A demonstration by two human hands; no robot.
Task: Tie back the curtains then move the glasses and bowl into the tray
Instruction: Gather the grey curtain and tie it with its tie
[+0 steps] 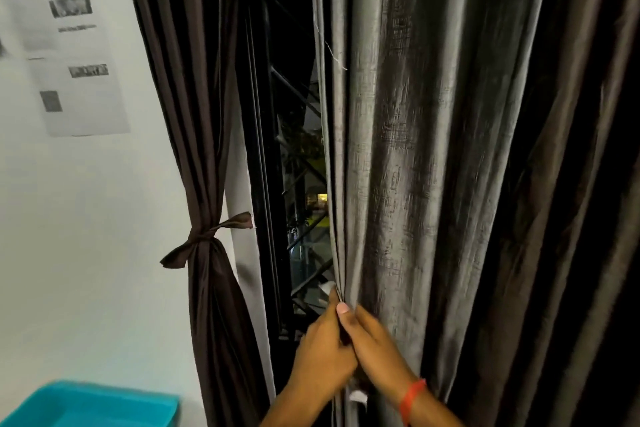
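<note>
The left curtain, dark brown, hangs gathered against the wall and is bound by a knotted tie-back. The right curtain, grey and shiny, hangs loose over the window. My left hand pinches its inner edge between thumb and fingers near the bottom. My right hand, with an orange band on the wrist, grips the same curtain just to the right, touching the left hand. A turquoise tray shows at the bottom left corner. No glasses or bowl are in view.
A dark window with metal grille shows between the curtains. A white wall on the left carries a printed sheet.
</note>
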